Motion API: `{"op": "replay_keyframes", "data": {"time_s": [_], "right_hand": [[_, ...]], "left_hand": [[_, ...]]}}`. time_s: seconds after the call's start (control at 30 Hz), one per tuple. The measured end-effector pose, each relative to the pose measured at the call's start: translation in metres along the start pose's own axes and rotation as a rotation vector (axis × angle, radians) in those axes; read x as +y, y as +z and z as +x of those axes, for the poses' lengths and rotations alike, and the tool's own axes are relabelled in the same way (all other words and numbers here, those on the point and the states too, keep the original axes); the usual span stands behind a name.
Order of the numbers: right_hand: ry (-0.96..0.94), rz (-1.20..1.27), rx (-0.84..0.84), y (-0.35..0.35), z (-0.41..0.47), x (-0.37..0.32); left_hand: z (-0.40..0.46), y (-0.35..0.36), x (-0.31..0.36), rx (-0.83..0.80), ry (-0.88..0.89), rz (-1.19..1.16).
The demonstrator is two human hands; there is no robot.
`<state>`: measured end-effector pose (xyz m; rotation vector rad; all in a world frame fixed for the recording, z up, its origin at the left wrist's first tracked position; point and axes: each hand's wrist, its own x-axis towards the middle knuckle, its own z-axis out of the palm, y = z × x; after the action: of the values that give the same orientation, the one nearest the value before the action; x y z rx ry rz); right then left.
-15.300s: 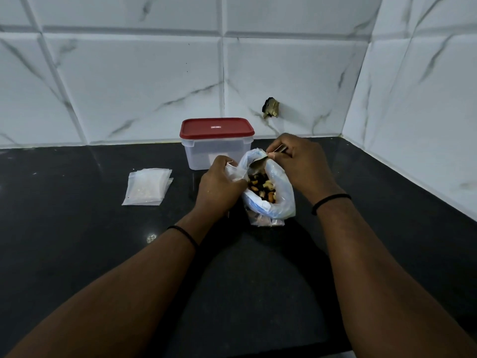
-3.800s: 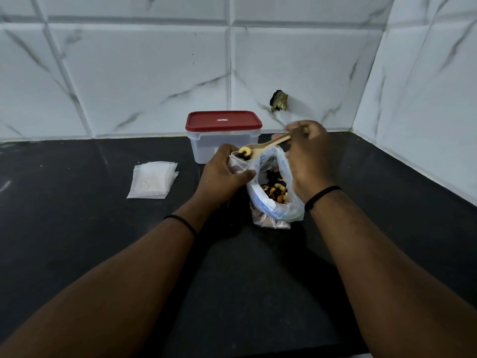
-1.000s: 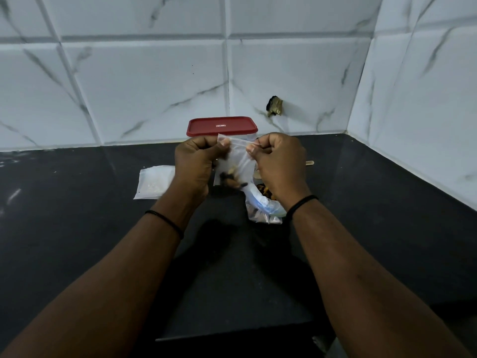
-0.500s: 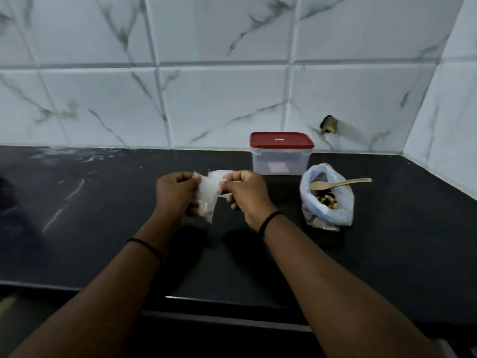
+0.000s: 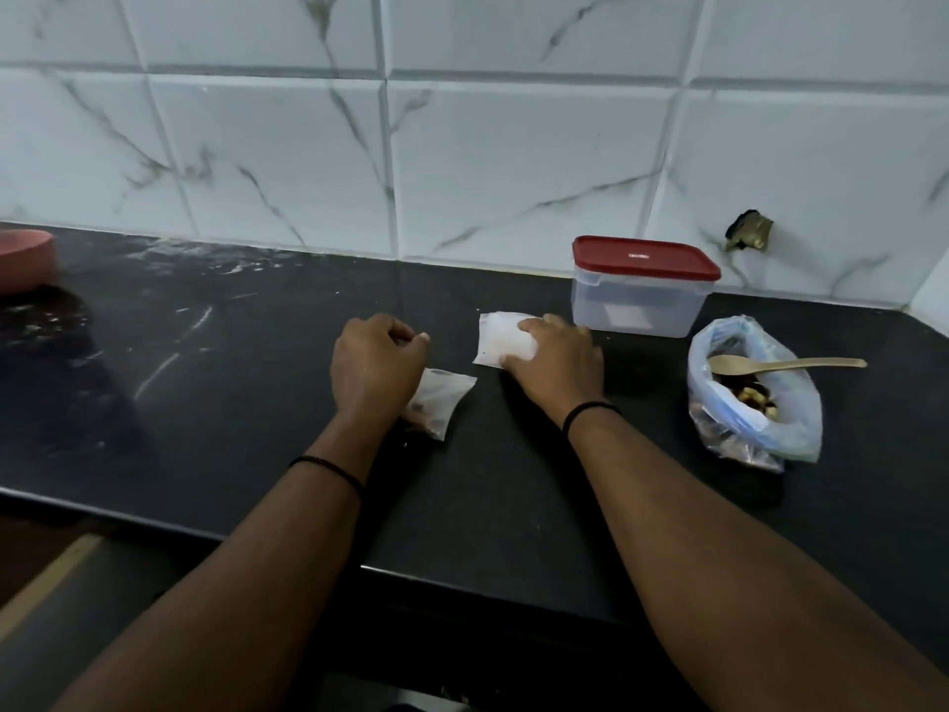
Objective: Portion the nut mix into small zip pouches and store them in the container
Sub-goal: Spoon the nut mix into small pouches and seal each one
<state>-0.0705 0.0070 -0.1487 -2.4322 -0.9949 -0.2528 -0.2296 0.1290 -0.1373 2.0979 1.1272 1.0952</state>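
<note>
Head view. Both forearms reach forward over the near edge of the black worktop [image 5: 215,403], palms down, a thin black band on each wrist.

Left hand [image 5: 377,364]: knuckles up, fingers curled loosely under. It rests on the upper left part of a filled pouch [image 5: 440,403]. The pouch lies flat on the worktop, its right half sticking out from under the hand, dark nut pieces visible through the plastic. Cannot tell whether the fingers pinch the pouch or only lie on it.

Right hand [image 5: 557,364]: fingers bent, laid over the right side of a stack of empty pouches [image 5: 500,344], thumb at the stack's lower edge. The stack lies flat, just beyond and left of this hand's knuckles. The two hands are near each other but apart, the filled pouch between them and nearer the person.

Beyond the right hand, close to its fingertips: clear container [image 5: 639,305] with red lid [image 5: 644,259] on, standing by the tiled wall [image 5: 513,161].

Right of the right hand, well apart: open bag of nut mix [image 5: 755,403], upright and slumped. A wooden spoon [image 5: 780,364] lies across its mouth, bowl inside, handle pointing right.

Far left of the left hand, at the frame edge: a reddish round object [image 5: 23,259], partly cut off.
</note>
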Motion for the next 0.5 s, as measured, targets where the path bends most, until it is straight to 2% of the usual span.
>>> {"op": "replay_keyframes", "data": {"time_s": [0.1,0.23,0.3,0.4,0.43,0.5], "right_hand": [[-0.038,-0.035,-0.048,0.001,0.002,-0.002],[-0.066,-0.038,0.054,-0.004,-0.001,-0.002],[-0.12,0.05,0.189,-0.009,-0.006,0.0],[-0.204,0.308,0.47,-0.029,-0.018,0.01],[-0.235,0.336,0.547,-0.037,-0.022,0.018],[-0.297,0.293,0.609,-0.049,-0.029,0.038]], "left_hand": [[-0.002,0.002,0.009,0.017,0.062,0.011],[-0.012,0.011,0.035,-0.015,0.123,-0.008],[-0.017,0.019,0.048,-0.037,0.11,-0.053],[-0.023,0.031,0.069,-0.06,0.047,-0.118],[-0.025,0.035,0.077,-0.09,0.006,-0.182],[-0.028,0.043,0.098,-0.241,-0.16,-0.497]]}}
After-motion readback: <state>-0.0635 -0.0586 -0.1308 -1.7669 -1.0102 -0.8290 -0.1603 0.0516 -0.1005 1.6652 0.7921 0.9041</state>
